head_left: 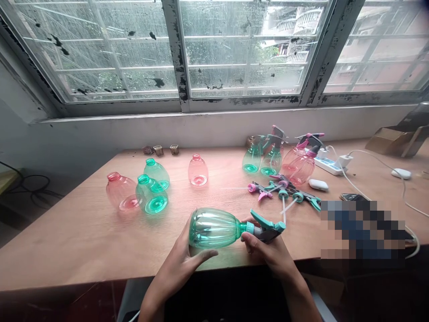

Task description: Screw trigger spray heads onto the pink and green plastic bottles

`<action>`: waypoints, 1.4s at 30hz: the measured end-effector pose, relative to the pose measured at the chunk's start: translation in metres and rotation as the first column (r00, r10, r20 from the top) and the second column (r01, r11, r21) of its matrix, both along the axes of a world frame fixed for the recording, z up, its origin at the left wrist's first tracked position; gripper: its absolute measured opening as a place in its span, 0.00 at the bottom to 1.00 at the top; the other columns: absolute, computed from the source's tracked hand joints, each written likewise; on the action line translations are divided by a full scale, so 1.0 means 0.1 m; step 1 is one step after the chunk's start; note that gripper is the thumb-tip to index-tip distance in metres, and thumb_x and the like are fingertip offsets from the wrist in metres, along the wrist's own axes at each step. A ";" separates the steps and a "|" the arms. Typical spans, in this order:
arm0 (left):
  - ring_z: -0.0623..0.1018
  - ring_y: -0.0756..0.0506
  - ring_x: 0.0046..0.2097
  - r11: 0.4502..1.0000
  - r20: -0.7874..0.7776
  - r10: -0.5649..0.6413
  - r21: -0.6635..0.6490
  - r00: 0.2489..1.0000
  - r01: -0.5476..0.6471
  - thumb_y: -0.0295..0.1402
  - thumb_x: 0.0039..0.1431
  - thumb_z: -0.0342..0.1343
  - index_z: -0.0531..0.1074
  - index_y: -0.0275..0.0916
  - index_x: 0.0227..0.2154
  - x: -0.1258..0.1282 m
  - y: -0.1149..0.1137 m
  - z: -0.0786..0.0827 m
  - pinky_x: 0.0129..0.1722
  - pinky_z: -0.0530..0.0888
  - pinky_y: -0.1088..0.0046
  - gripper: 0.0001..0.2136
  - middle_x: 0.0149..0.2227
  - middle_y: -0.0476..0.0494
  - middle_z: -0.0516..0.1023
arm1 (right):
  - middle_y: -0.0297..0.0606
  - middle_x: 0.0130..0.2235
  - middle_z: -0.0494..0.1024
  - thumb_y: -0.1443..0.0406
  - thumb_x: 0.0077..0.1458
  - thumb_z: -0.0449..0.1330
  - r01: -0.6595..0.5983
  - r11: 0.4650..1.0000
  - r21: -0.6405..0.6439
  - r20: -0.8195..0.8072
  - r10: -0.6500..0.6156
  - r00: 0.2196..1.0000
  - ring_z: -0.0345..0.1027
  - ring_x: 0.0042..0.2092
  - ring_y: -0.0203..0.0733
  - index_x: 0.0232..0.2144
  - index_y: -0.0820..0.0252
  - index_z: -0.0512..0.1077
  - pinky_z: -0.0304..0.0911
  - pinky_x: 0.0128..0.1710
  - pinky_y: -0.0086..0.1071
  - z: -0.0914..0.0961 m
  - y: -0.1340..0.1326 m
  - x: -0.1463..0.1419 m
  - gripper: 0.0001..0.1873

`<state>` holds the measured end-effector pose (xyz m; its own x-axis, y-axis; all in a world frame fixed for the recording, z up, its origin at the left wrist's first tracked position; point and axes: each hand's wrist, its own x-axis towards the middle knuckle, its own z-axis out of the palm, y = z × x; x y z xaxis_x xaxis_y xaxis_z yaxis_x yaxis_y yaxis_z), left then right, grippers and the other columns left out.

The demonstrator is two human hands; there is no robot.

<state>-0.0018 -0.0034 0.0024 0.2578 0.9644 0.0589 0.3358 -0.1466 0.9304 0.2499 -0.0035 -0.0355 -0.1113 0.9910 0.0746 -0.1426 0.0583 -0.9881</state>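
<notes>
A clear green spray bottle (214, 229) lies sideways between my hands above the table's front edge, its base to the left. My left hand (182, 264) cradles the body near the base, thumb along the lower side. My right hand (268, 252) grips the neck end, where a teal and grey trigger head (264, 226) sits on the mouth. Its other fingers are partly hidden behind the head. Beyond it lie several loose trigger heads (283, 193), pink and green, with dip tubes. Open-mouthed bottles stand to the left: a pink one (121, 194), two green ones (152, 197) and another pink one (198, 172).
Green spray bottles (271, 160) and pink ones (299, 167) with heads stand at the back right. Near them are a power strip (330, 165), cables, a white case (318, 184) and a cardboard box (390, 139). Small ornate blocks (174, 149) sit along the back edge. A pixelated patch covers the right front.
</notes>
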 end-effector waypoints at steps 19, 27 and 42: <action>0.71 0.34 0.66 1.000 -0.034 -0.002 0.017 0.999 0.003 0.45 0.60 0.66 0.57 0.49 0.69 0.00 0.00 -0.01 0.69 0.64 0.53 0.38 0.68 0.41 0.68 | 0.29 0.29 0.72 0.52 0.59 0.70 0.006 0.999 0.035 -0.023 -0.005 1.000 0.65 0.28 0.35 0.46 0.56 0.74 0.63 0.30 0.31 0.00 -0.01 -0.02 0.19; 0.72 0.33 0.65 1.000 -0.035 0.012 0.024 0.999 -0.011 0.45 0.59 0.66 0.58 0.48 0.69 0.00 0.00 -0.01 0.68 0.66 0.52 0.38 0.67 0.40 0.69 | 0.28 0.28 0.71 0.53 0.60 0.70 -0.002 0.999 0.036 -0.020 0.002 1.000 0.64 0.27 0.34 0.46 0.55 0.74 0.61 0.29 0.30 0.05 -0.02 -0.03 0.18; 0.60 0.35 0.73 0.999 -0.016 0.037 0.011 0.999 -0.037 0.46 0.58 0.67 0.43 0.54 0.73 -0.01 0.01 -0.11 0.73 0.57 0.53 0.48 0.74 0.41 0.55 | 0.28 0.28 0.71 0.53 0.61 0.69 -0.010 0.998 0.067 -0.005 0.011 1.000 0.64 0.28 0.34 0.46 0.55 0.74 0.61 0.30 0.30 -0.01 -0.01 -0.01 0.17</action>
<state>-0.0028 -0.0023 -0.0091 0.2226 0.9727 0.0657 0.3560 -0.1438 0.9233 0.2487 -0.0044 -0.0364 -0.1213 0.9826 0.1410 -0.1489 0.1224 -0.9812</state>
